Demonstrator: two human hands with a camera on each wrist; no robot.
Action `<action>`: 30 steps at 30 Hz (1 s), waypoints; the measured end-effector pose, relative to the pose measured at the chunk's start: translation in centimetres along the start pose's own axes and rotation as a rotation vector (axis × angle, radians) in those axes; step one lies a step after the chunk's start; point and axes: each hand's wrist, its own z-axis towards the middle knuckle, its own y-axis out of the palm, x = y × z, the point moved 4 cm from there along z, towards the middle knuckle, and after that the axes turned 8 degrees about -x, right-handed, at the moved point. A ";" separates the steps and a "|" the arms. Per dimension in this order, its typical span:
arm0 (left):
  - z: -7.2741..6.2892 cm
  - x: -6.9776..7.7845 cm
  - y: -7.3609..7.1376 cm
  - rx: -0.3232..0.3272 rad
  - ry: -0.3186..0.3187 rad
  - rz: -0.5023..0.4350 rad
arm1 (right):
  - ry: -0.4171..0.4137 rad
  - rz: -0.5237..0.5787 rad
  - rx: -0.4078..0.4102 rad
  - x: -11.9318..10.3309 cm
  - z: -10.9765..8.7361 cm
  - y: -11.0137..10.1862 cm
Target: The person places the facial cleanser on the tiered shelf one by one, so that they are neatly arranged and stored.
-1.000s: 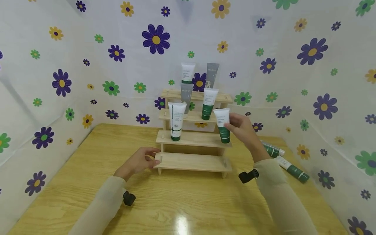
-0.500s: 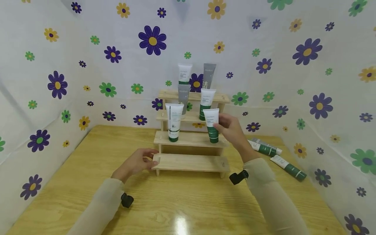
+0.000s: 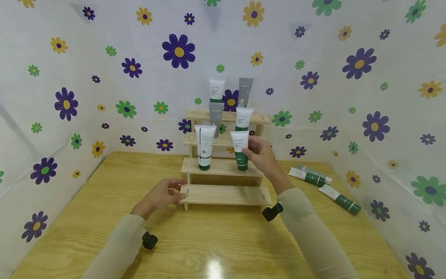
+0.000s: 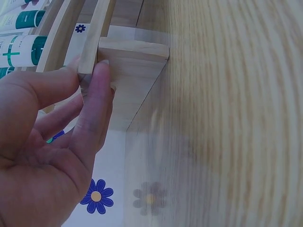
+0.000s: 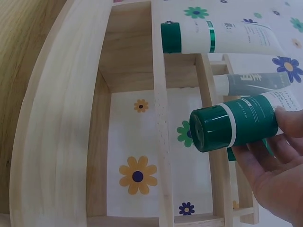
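In the head view my right hand (image 3: 263, 158) grips a white squeeze tube with a green cap end (image 3: 239, 144), cap down, over the second shelf from the bottom. The right wrist view has the tube's green cap (image 5: 208, 130) apart from the shelf board. My left hand (image 3: 158, 197) pinches the left end of the stepped wooden rack's (image 3: 224, 195) lowest board, thumb and fingers on either side in the left wrist view. On the second shelf a larger white tube (image 3: 205, 147) stands at the left. A grey tube (image 3: 216, 116) and a white-green tube (image 3: 244, 117) stand one shelf higher.
On the top shelf stand another white-green tube (image 3: 216, 90) and a grey tube (image 3: 245, 91). Several tubes, including a white-green one (image 3: 339, 199), lie on the wooden table (image 3: 209, 236) at the right. Flower-printed sheeting (image 3: 146, 93) encloses the back and sides.
My right hand has carried the white-green tube leftward along the second shelf, closer to the larger white tube. The left hand stays on the rack's end. The head view has shifted slightly.
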 end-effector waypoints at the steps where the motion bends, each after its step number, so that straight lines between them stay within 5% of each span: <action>1: 0.0 0.0 0.0 0.000 -0.001 0.000 | 0.002 0.004 0.001 0.0 0.0 0.1; 30: 0.0 -0.1 0.0 -0.006 0.010 -0.013 | -0.017 0.044 0.046 0.9 1.2 3.4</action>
